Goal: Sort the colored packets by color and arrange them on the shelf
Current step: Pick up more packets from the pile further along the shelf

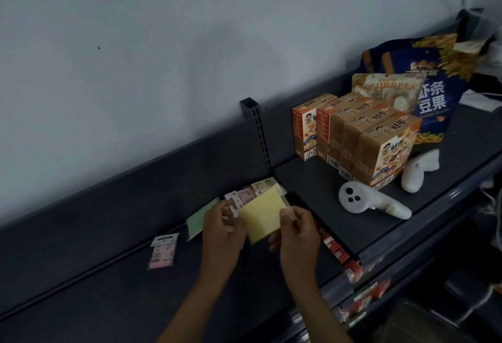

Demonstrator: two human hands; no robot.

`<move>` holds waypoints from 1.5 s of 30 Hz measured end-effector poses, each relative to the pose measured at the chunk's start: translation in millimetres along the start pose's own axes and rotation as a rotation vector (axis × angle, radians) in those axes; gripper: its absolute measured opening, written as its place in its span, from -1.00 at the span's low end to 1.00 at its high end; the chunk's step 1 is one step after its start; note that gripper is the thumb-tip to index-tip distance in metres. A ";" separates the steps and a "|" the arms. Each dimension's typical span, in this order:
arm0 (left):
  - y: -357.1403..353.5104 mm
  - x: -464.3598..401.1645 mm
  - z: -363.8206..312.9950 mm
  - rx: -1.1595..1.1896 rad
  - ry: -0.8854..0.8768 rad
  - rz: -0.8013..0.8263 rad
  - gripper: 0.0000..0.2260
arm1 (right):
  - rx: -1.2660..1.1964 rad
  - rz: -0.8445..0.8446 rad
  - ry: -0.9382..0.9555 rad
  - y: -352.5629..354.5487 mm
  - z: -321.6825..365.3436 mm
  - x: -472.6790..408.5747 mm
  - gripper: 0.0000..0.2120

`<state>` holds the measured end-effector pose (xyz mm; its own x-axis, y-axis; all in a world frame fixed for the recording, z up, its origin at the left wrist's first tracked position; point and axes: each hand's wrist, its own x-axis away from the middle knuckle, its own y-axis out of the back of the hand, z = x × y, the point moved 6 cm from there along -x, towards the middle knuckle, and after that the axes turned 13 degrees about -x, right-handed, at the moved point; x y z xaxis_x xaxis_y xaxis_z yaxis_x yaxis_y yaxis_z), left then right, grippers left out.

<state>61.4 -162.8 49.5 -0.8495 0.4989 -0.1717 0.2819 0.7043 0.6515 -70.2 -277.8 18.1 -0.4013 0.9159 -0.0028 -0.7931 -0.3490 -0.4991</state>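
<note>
Yellow packet (pixel 262 213) held w/ both hands above dark shelf (pixel 114 234), just left of the upright divider.
L hand (pixel 221 230) pinches packet's left edge, fingers curled round it; R hand (pixel 297 234) grips right edge, thumb on top, fingers curled under. Packet tilted, clear of shelf surface. Green packet (pixel 201 219) lies flat on shelf just left of L hand. Pink packet (pixel 162 252) lies further left, well apart from hands. Small stack of pink and pale-yellow packets (pixel 251 193) sits behind the yellow one, near back panel. Adjacent shelf section to right: orange snack boxes (pixel 361 141), blue snack bag (pixel 432 90) behind them, two white controllers (pixel 366 201) in front.
</note>
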 end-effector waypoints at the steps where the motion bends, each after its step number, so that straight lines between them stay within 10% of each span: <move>1: -0.1 1.7 1.1 -0.009 0.005 -0.025 -0.78 | -0.006 0.000 -0.008 1.7 -1.3 2.2 -0.90; 9: -10.0 31.3 0.5 0.238 0.035 0.117 -0.82 | 0.157 0.229 0.054 -17.7 -20.2 28.2 -0.94; 16: 39.9 37.2 34.8 0.304 0.136 -0.070 -0.85 | 0.378 0.567 0.254 -65.7 -41.7 58.1 -0.64; 31: 197.5 108.2 163.2 0.014 0.287 -0.341 -0.61 | 0.121 0.454 -0.103 -182.4 -111.1 169.9 -0.53; 34: 228.8 125.9 176.9 0.212 0.267 -0.231 -0.75 | 0.172 0.716 0.021 -224.6 -114.4 231.0 -0.64; 38: 289.4 165.4 221.4 0.388 0.390 -0.516 -0.83 | 0.287 1.040 0.137 -262.3 -133.8 306.6 -0.67; 45: 362.5 231.7 281.8 0.407 0.426 -0.621 -0.83 | 0.305 0.827 -0.188 -291.6 -182.5 366.2 -0.71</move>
<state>92.5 350.5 37.6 -0.9751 -0.2124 -0.0638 -0.2211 0.9542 0.2015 97.7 195.5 4.5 -0.9447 0.3111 -0.1036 -0.2945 -0.9440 -0.1490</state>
